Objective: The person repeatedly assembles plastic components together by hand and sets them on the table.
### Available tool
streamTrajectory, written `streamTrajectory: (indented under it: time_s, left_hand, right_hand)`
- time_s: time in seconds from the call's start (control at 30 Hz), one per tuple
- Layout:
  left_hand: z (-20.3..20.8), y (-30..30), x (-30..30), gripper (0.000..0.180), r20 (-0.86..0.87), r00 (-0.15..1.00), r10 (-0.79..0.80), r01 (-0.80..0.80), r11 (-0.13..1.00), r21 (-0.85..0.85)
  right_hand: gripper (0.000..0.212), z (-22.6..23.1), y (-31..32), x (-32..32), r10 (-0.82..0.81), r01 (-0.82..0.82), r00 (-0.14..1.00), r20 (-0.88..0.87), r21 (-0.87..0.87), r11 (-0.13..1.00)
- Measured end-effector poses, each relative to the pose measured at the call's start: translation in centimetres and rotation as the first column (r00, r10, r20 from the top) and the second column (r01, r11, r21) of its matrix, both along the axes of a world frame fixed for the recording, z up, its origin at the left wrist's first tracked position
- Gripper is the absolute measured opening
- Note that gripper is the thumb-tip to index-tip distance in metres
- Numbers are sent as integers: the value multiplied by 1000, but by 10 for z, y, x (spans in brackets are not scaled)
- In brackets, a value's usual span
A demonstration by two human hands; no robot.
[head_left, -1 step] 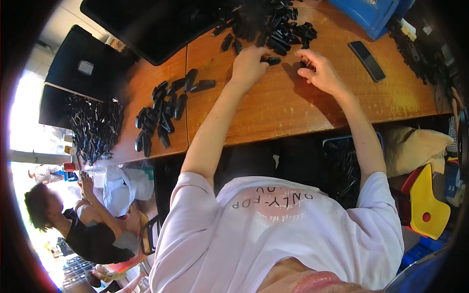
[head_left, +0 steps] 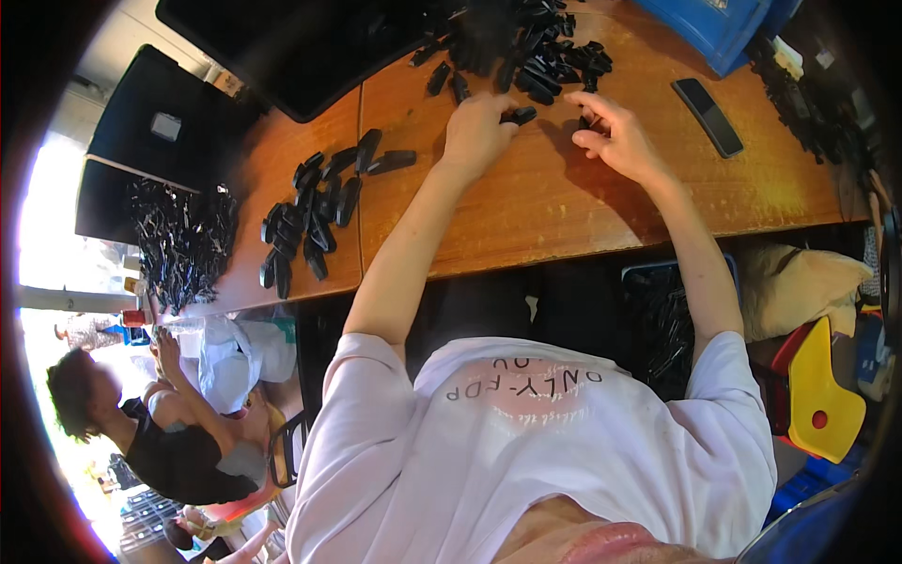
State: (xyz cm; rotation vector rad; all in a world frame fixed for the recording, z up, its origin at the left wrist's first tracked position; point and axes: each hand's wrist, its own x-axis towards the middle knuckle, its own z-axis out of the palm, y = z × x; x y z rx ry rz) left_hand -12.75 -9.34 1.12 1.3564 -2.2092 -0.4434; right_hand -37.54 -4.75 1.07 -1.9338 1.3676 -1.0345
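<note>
My left hand (head_left: 477,133) is closed over the wooden table, its fingers pinching a small black elongated plastic piece (head_left: 520,115) that sticks out to the right. A short gap away, my right hand (head_left: 615,136) has its thumb and fingers curled round a small dark piece (head_left: 584,122), mostly hidden by the fingers. Just beyond both hands lies a heap of similar black plastic pieces (head_left: 540,75). A second, looser group of these pieces (head_left: 319,202) rests on the table to the left of my left forearm.
A smartphone (head_left: 707,117) lies right of my right hand. Large black bins (head_left: 282,56) stand at the far left, a blue crate (head_left: 709,28) at the far right. More black parts (head_left: 183,244) pile up at the left edge. A seated person (head_left: 178,432) is at lower left.
The black piece in my left hand tips slightly, its right end rising. My right hand stays almost where it was.
</note>
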Motion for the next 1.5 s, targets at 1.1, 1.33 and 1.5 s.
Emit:
streamTrajectory:
  time_s: [1.1,1.33,1.5]
  left_hand:
    - [-22,79,77,30,-271,954,-124,65,974,-218]
    - [-22,78,76,30,-274,955,-116,64,979,-192]
    - [-23,79,76,29,-290,950,-113,56,979,-197]
  right_hand:
    - [20,-12,27,39,193,-452,807,-559,-374,810]
    - [19,19,24,47,144,-144,989,34,453,880]
    - [19,20,24,55,263,-175,953,-153,433,884]
